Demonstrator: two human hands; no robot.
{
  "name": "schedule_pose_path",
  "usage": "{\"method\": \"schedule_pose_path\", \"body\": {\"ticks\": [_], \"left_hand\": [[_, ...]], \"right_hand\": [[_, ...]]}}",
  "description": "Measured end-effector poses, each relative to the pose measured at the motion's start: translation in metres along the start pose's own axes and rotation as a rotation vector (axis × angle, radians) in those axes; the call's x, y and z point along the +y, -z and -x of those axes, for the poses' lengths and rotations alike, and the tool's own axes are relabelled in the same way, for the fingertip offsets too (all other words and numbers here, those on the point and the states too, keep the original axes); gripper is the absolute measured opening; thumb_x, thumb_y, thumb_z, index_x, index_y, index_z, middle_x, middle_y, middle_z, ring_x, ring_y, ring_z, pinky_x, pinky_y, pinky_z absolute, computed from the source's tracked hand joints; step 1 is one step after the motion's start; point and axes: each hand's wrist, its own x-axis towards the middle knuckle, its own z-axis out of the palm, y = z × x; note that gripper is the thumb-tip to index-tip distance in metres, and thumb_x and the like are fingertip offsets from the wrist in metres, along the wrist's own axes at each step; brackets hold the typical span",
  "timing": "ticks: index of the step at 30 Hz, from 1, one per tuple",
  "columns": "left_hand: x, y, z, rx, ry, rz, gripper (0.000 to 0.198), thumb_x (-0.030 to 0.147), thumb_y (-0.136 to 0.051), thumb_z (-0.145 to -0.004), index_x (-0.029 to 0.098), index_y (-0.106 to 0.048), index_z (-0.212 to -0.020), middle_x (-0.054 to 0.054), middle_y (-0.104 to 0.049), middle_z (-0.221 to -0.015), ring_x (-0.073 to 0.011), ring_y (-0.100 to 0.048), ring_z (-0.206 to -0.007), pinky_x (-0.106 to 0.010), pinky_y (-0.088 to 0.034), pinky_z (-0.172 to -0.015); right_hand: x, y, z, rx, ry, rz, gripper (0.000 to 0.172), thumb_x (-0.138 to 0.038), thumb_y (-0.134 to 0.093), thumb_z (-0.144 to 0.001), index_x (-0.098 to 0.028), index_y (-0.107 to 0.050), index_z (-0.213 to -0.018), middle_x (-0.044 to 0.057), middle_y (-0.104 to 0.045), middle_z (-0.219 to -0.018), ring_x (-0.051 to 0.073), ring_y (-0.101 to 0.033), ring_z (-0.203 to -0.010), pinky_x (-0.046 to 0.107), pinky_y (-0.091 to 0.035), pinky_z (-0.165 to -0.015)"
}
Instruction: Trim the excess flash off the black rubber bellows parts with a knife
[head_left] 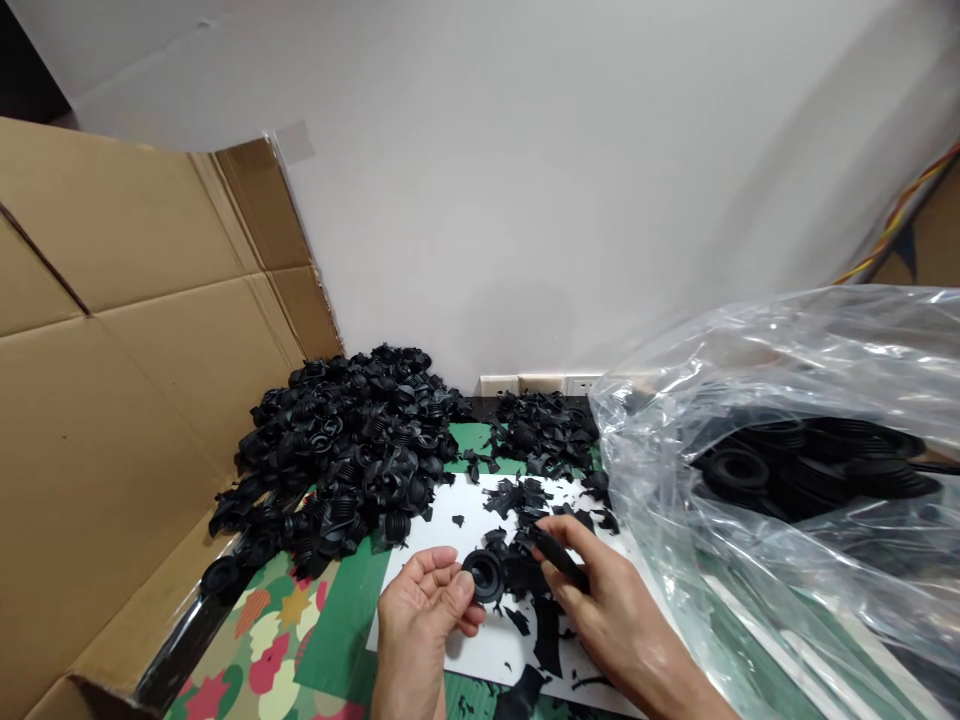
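My left hand (431, 600) pinches a round black rubber bellows (484, 576) between thumb and fingers, its ring-shaped open end facing me. My right hand (592, 570) is closed around a slim black tool (559, 556), whose tip points up and left; its exact kind does not show. The two hands are a short way apart above a white sheet (465, 490). Torn black rubber scraps (521, 495) lie on the sheet between and beyond the hands.
A large heap of black bellows (360, 440) stands at the left against a cardboard panel (150, 290). More scraps (551, 430) are piled by the wall sockets (581, 384). On the right is a clear plastic bag (660, 440) holding black bellows (810, 460). A green board (345, 620) lies underneath.
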Motion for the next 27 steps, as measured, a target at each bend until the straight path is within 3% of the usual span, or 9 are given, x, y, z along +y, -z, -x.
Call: {"method": "schedule_pose_path", "body": {"ticks": [3,5,11,15,19,23,27], "left_hand": [[0.000,-0.001,0.001,-0.037,0.037,-0.005,0.043,0.029,-0.085,-0.043,0.009,-0.065,-0.076,-0.002,-0.067,-0.057,-0.0090,-0.057,-0.040,-0.019,-0.044,-0.041],[0.000,-0.002,0.003,-0.076,0.054,-0.038,0.039,0.028,-0.084,-0.045,0.008,-0.067,-0.074,-0.003,-0.066,-0.056,-0.0090,-0.057,-0.040,-0.019,-0.045,-0.042],[-0.001,-0.007,0.003,-0.189,0.052,-0.219,0.020,0.025,-0.069,-0.063,0.011,-0.062,-0.075,0.001,-0.060,-0.054,-0.0092,-0.055,-0.041,-0.018,-0.039,-0.039],[-0.008,-0.011,-0.004,-0.184,-0.001,-0.336,0.022,0.015,-0.061,-0.061,0.014,-0.056,-0.082,0.002,-0.061,-0.065,-0.0042,-0.048,-0.031,-0.016,-0.029,-0.033],[-0.012,-0.014,-0.007,-0.250,0.017,-0.282,0.020,0.014,-0.058,-0.060,0.014,-0.056,-0.080,0.003,-0.059,-0.062,-0.0005,-0.036,-0.030,-0.016,-0.022,-0.032],[-0.006,-0.016,-0.004,-0.315,0.073,-0.218,0.017,0.016,-0.058,-0.064,0.013,-0.057,-0.081,0.001,-0.060,-0.063,-0.0004,-0.035,-0.034,-0.016,-0.021,-0.036],[0.000,-0.015,-0.003,-0.334,0.111,-0.226,0.017,0.017,-0.060,-0.065,0.012,-0.058,-0.081,0.002,-0.059,-0.062,0.0005,-0.035,-0.034,-0.016,-0.021,-0.037]], "right_hand": [[-0.004,-0.006,0.003,-0.163,-0.124,-0.120,0.021,-0.037,-0.048,-0.074,-0.018,-0.054,-0.069,0.002,-0.058,-0.064,0.019,-0.054,-0.063,0.029,-0.041,-0.059],[-0.006,-0.011,0.005,-0.211,-0.148,-0.183,0.022,-0.037,-0.050,-0.073,-0.018,-0.050,-0.063,0.000,-0.054,-0.059,0.017,-0.050,-0.058,0.027,-0.038,-0.054],[-0.010,-0.018,0.005,-0.175,-0.229,-0.197,0.016,-0.024,-0.047,-0.069,-0.019,-0.045,-0.054,-0.003,-0.048,-0.050,0.012,-0.045,-0.049,0.023,-0.034,-0.047],[-0.010,-0.016,0.004,-0.161,-0.299,-0.215,0.015,-0.023,-0.047,-0.067,-0.019,-0.047,-0.052,-0.003,-0.049,-0.046,0.011,-0.044,-0.044,0.022,-0.033,-0.043],[-0.006,-0.015,0.001,-0.166,-0.311,-0.240,0.017,-0.022,-0.048,-0.065,-0.019,-0.048,-0.048,-0.004,-0.047,-0.043,0.010,-0.041,-0.040,0.021,-0.030,-0.040],[-0.003,-0.015,-0.001,-0.181,-0.313,-0.253,0.022,-0.024,-0.049,-0.066,-0.018,-0.049,-0.045,-0.006,-0.042,-0.038,0.008,-0.034,-0.036,0.021,-0.025,-0.037],[-0.006,-0.017,0.002,-0.166,-0.311,-0.266,0.022,-0.025,-0.050,-0.068,-0.018,-0.048,-0.047,-0.006,-0.043,-0.040,0.008,-0.035,-0.037,0.020,-0.026,-0.037]]}}
